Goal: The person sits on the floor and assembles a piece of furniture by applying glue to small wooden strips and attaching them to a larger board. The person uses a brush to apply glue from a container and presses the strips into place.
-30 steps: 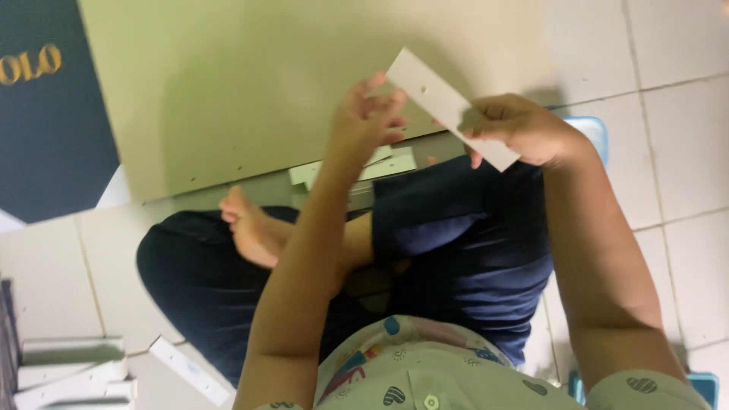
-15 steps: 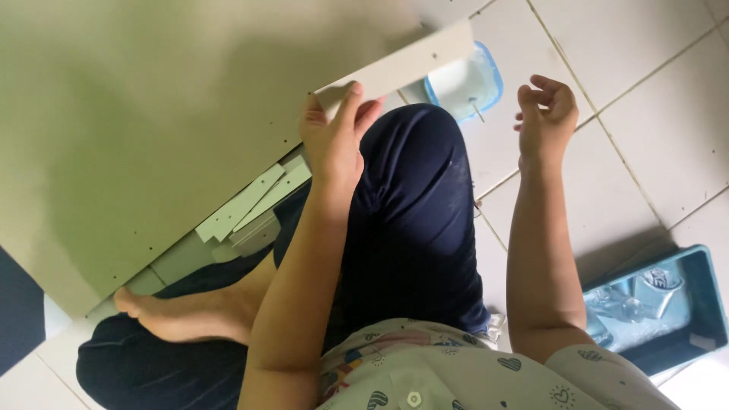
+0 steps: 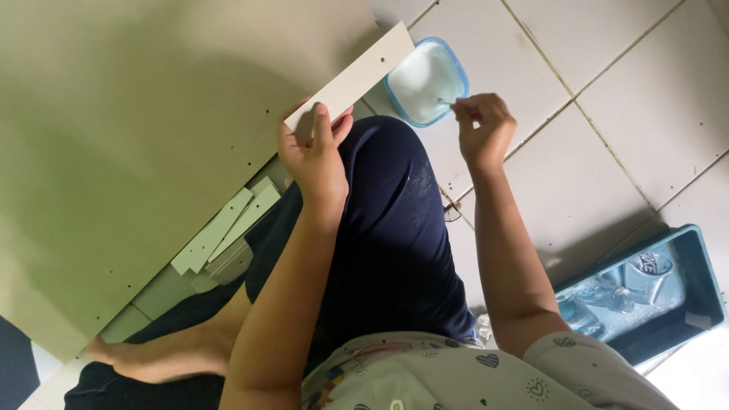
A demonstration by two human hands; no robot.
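**Strip in one hand, small part pinched over the tub**

Nearest, a blue tray (image 3: 687, 304) of bagged parts sat on the tiled floor (image 3: 607, 114), cut off at the frame edge. Loose white strips (image 3: 220, 231) lay beside the knee, partly hidden under a large beige panel (image 3: 137, 129). The left hand (image 3: 315, 156) gripped a white drilled strip (image 3: 353, 76). The right hand (image 3: 482, 129) pinched something tiny, hard to identify, over a blue-rimmed tub (image 3: 425, 80).

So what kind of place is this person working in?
Probably a room in a home, with work done on the floor. The person sits on white floor tiles beside a large beige board, with a small blue-rimmed container and a blue tray close by.
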